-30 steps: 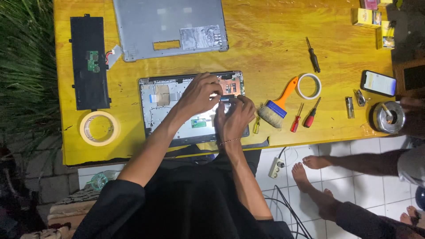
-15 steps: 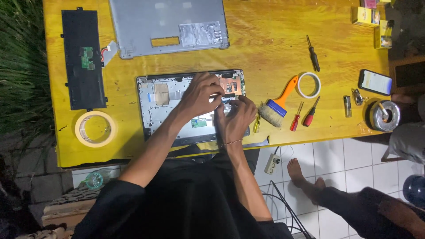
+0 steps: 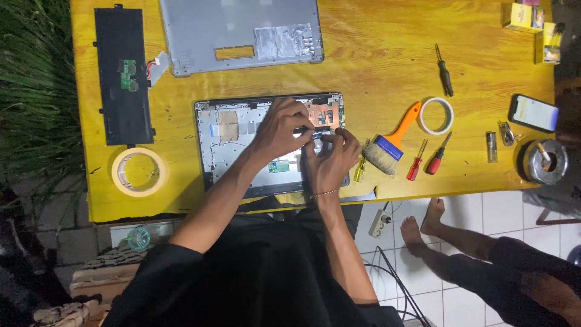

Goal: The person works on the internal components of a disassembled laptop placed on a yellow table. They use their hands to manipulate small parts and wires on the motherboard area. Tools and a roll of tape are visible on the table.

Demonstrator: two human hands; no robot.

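A yellow-stained wooden counter point(image 3: 375, 54) stands on a white tiled floor point(image 3: 502, 212). Green grass point(image 3: 33, 79) borders its left side. Light falls bright on the counter, leaving the edges dark.

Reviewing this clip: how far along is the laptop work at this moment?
Done: the grey bottom cover is off and lies above the open laptop; the black battery pack lies at the table's left. In hand: left hand and right hand work together on a small part inside the chassis, near the copper-coloured board. Left: the cover and battery are still off.
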